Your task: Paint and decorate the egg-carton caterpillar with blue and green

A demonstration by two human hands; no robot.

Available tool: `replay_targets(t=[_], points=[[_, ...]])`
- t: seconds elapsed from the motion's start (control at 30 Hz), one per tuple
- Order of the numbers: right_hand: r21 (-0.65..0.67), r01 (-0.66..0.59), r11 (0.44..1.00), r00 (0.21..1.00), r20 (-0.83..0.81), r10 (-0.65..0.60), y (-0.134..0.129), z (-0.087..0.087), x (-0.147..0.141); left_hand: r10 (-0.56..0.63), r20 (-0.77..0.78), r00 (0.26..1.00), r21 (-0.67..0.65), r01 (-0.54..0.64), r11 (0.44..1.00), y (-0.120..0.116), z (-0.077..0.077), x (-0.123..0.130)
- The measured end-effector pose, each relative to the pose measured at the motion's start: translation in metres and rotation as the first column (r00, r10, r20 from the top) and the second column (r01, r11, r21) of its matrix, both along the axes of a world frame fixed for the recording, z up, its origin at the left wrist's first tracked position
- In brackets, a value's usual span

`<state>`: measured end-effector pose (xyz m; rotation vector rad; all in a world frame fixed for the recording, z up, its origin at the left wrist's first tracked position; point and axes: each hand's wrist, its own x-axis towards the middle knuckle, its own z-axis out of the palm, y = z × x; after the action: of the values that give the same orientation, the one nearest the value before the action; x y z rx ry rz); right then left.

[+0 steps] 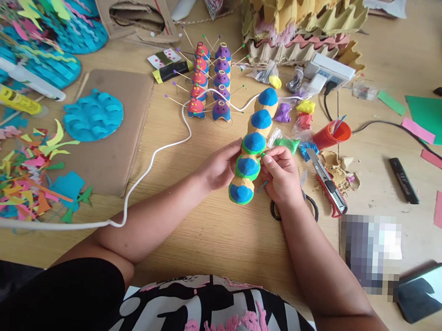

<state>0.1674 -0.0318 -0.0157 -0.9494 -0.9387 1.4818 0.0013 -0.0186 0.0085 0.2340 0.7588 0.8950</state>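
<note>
A strip of egg-carton cups (248, 165) is held over the table, running away from me. Blue clay caps each cup, and green clay rims the nearer three; the far two show bare tan card below the blue. My left hand (224, 168) grips the strip from its left side, its fingers partly hidden behind it. On the right side, my right hand (283, 175) pinches a bit of green clay (263, 155) against the third cup. A thin blue stick shows under that hand. Scissors (310, 203) lie partly hidden beneath my right wrist.
Red and purple painted carton strips (222, 80) with pins stand beyond. Clay packets (284, 112), a red cup (332, 134) and a box cutter (328, 185) lie right. A white cable (151, 162) crosses the left side, near paper scraps (30, 176) and cardboard (111, 170).
</note>
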Motion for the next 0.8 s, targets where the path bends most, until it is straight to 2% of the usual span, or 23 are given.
replay_targets(t=[0.5, 0.8], points=[[-0.03, 0.015, 0.999, 0.999, 0.051, -0.013, -0.0013, -0.0006, -0.0026, 0.04, -0.029, 0.999, 0.004, -0.04, 0.999, -0.0006, -0.0016, 0.0017], [-0.017, 0.019, 1.0, 0.998, 0.068, -0.018, -0.0016, -0.0021, -0.0037, 0.013, -0.052, 0.999, 0.012, -0.012, 1.0, -0.0014, -0.0029, 0.0006]])
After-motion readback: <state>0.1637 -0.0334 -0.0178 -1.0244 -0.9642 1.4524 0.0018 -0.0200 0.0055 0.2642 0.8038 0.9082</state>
